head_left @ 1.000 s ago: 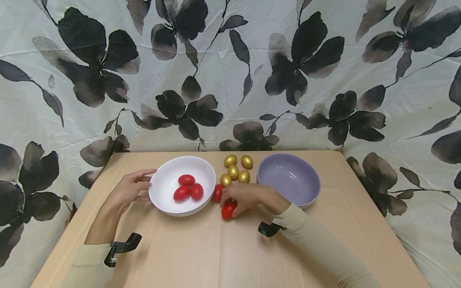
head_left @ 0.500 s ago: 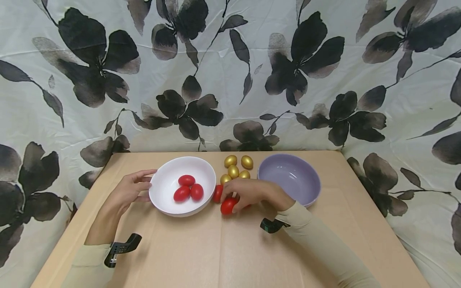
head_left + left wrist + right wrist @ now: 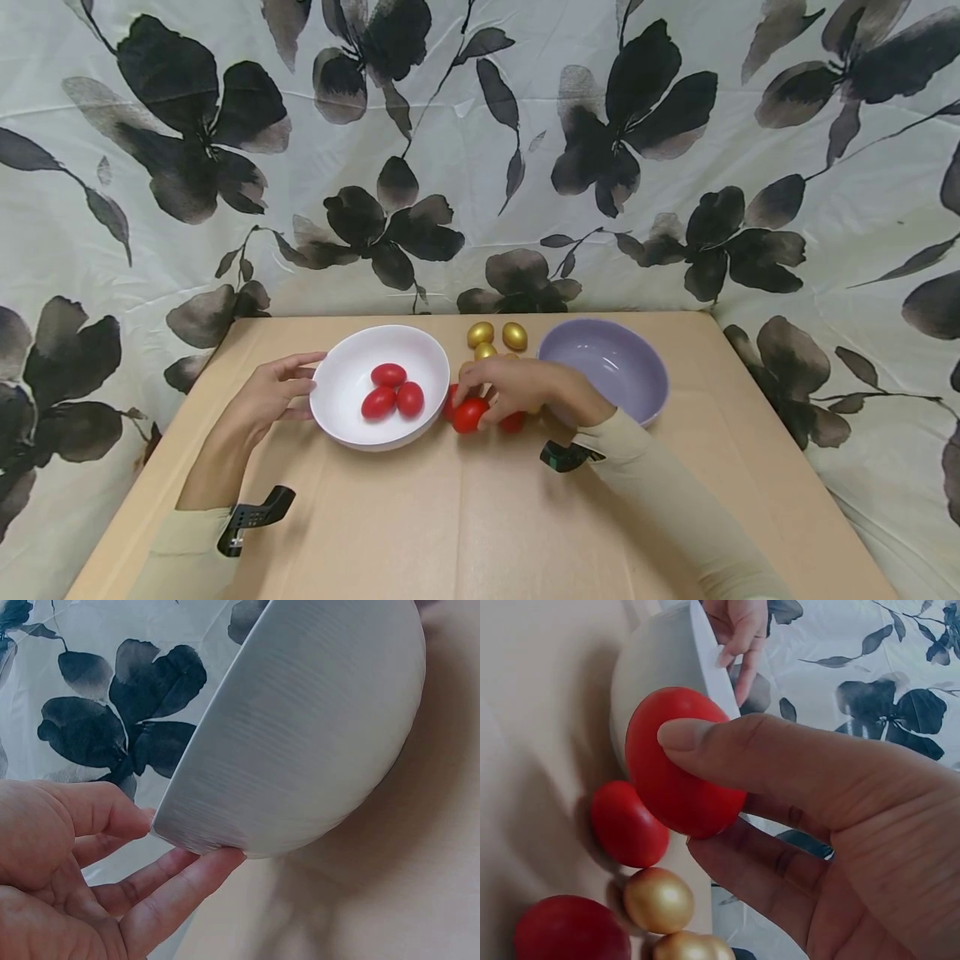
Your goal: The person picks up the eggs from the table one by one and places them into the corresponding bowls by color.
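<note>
My right hand (image 3: 517, 387) pinches a red egg (image 3: 671, 772) between thumb and fingers, close to the right side of the white bowl (image 3: 341, 367). A second red egg (image 3: 630, 823) lies beside that bowl, and a third (image 3: 512, 422) shows under my right hand. In the bowl rest three red eggs (image 3: 387, 375). At its left side, my left hand (image 3: 270, 396) touches the rim and outer wall with extended fingertips (image 3: 225, 862). Several gold eggs (image 3: 514, 336) lie behind my right hand, which partly hides them.
A purple bowl (image 3: 637, 367) stands at the back right, partly behind my right wrist. Both bowls and the loose eggs are on a light wooden table (image 3: 375, 525). A floral cloth (image 3: 480, 150) hangs behind the table's far edge.
My right hand has lifted a red egg and moved slightly away from me, covering more of the gold eggs. Another red egg has come into sight beneath it. My left hand has stayed in place.
</note>
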Demonstrator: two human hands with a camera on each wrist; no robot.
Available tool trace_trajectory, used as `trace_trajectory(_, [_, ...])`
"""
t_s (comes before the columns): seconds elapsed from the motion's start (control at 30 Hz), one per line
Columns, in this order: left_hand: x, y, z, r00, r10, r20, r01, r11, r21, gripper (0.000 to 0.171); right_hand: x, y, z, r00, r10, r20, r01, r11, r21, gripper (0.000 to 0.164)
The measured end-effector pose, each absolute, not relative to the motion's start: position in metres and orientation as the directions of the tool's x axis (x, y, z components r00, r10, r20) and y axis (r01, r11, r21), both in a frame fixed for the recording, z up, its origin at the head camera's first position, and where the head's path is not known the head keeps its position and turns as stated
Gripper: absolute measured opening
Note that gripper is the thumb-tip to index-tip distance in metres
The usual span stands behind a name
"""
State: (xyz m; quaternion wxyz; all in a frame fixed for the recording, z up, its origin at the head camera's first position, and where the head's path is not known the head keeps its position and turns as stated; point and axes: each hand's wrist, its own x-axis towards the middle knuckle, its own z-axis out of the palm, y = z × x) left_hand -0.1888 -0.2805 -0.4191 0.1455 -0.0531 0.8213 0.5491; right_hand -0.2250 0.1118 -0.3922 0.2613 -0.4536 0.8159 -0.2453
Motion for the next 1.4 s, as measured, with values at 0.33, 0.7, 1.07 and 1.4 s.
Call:
trace_trajectory(0.33, [-0.189,-0.279,-0.419,-0.952,0.071,-0.296,-0.247,0.387,0.888,0.056,-0.239,0.107,-0.387,-0.450,-0.874,-0.184,-0.630,0.457,-0.628,0.039])
trace_trajectory(0.7, [-0.188,-0.279,-0.420,-0.952,0.064,-0.298,-0.251,0.389,0.887,0.056,-0.245,0.100,-0.375,-0.468,-0.872,-0.142,-0.624,0.440,-0.646,0.042])
trace_trajectory(1.07, [-0.190,-0.274,-0.416,-0.956,0.052,-0.288,-0.247,0.389,0.887,0.055,-0.260,0.091,-0.373,-0.479,-0.873,-0.094,-0.577,0.394,-0.715,0.038])
trace_trajectory(1.4, [-0.191,-0.272,-0.417,-0.957,0.053,-0.285,-0.243,0.388,0.889,0.056,-0.267,0.080,-0.375,-0.493,-0.863,-0.107,-0.611,0.431,-0.664,0.039])
